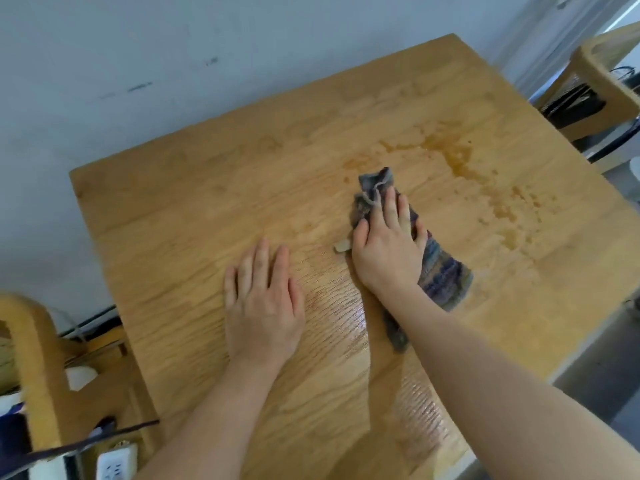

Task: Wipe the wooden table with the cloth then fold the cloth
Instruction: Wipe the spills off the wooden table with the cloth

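The wooden table (214,202) fills the middle of the view. A bunched grey-blue striped cloth (445,275) lies on it right of centre, running from far to near. My right hand (388,244) presses flat on the cloth with fingers spread, covering its middle. My left hand (263,299) rests palm down on the bare wood beside it, holding nothing. Brownish wet stains (460,157) spread over the table beyond and to the right of the cloth. The wood nearer me looks wet and shiny.
A pale wall (138,64) runs along the table's far left edge. A wooden chair (606,74) stands at the far right. Another wooden chair frame (38,368) and a white power strip (116,464) sit at the near left.
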A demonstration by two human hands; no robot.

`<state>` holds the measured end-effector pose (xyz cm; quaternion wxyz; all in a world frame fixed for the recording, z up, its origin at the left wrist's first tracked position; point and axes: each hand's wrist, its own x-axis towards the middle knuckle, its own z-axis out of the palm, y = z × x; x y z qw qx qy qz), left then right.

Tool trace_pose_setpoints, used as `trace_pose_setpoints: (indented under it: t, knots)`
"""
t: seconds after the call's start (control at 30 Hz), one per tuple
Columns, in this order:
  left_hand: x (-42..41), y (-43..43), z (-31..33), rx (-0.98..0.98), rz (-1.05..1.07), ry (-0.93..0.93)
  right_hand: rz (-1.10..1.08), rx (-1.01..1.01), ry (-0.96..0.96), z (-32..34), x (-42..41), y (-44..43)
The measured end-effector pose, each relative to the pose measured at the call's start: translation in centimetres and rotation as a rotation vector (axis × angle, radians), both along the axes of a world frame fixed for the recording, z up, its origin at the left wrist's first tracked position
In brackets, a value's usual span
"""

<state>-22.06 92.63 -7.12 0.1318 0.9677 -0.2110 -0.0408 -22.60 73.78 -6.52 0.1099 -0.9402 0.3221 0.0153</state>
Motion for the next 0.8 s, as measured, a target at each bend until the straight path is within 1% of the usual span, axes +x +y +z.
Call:
trace_pose_setpoints:
  t: [0.1, 0.17, 0.2, 0.23, 0.27, 0.33, 0.4, 0.43, 0.47, 0.57, 0.63, 0.67, 0.7, 0.73, 0.8]
  knots:
    - [-0.1, -0.1, 0.3, -0.032, 0.026, -0.026, 0.362, 0.058, -0.026, 0.1, -0.1, 5.8]
    - [0.5, -0.3, 0.5, -0.033, 0.052, -0.045, 0.536, 0.067, -0.016, 0.2, 0.1, 5.7]
    - [1.2, -0.6, 0.6, -0.030, 0.066, -0.055, 0.573, 0.050, -0.025, 0.2, 0.6, 4.1]
    - [2.0, -0.8, 0.6, -0.028, 0.084, -0.062, 0.558, 0.025, -0.029, 0.1, 1.2, 1.9]
    - [2.8, -1.0, 0.7, -0.025, 0.105, -0.063, 0.484, -0.002, -0.028, -0.1, 2.0, -0.7]
    - [3.7, -1.4, 0.6, -0.009, 0.149, -0.059, 0.249, -0.020, 0.005, 0.1, 3.6, -5.6]
    - [3.9, -1.6, 0.3, 0.000, 0.165, -0.080, 0.110, -0.018, 0.018, 0.1, 4.7, -6.7]
    - [3.8, -1.6, 0.3, 0.002, 0.164, -0.088, 0.109, -0.021, 0.010, 0.1, 4.9, -5.4]
    - [3.6, -1.6, 0.3, 0.002, 0.164, -0.093, 0.163, -0.015, -0.010, 0.1, 4.9, -3.2]
    - [3.6, -1.7, 0.2, 0.000, 0.171, -0.105, 0.492, 0.045, -0.027, 0.2, 3.8, 3.5]
    - [3.6, -1.7, 0.2, 0.002, 0.162, -0.101, 0.663, 0.055, -0.022, 0.2, 4.3, 3.5]
    - [3.6, -1.6, 0.1, 0.000, 0.159, -0.105, 0.703, 0.037, -0.032, 0.2, 4.9, 2.1]
    - [3.6, -1.5, 0.2, -0.009, 0.160, -0.112, 0.689, 0.011, -0.040, 0.1, 5.7, 0.3]
    - [3.6, -1.5, 0.3, -0.024, 0.162, -0.118, 0.605, -0.012, -0.047, 0.0, 6.6, -1.7]
    - [3.6, -1.6, 0.5, -0.047, 0.164, -0.114, 0.337, -0.026, -0.013, 0.0, 8.4, -5.4]
